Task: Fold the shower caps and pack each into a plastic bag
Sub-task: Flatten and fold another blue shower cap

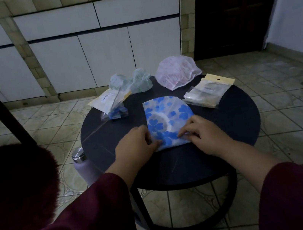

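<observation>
I have both hands on the blue-flowered shower cap [168, 120], which lies flattened on the round dark table [235, 120]. My left hand [134, 144] and right hand [203, 133] each pinch the cap's near edge with curled fingers, one at either corner, so I judge a fold is under way here.

Beyond my left hand, further out on the table, sits a packed bag [112, 106] with something blue inside; I take that as one cap already done. Past it, at the table's far edge, a pale green cap [133, 82] stands crumpled and unfolded. Beyond my right hand, a pink-patterned cap [178, 74] puffs up at the far rim, also unfolded, and just outside my right hand's reach lies a stack of empty plastic bags [208, 90].

So by my reckoning: one packed, one mid-fold, two untouched. This cap needs more folding before it fits a bag from the stack.
</observation>
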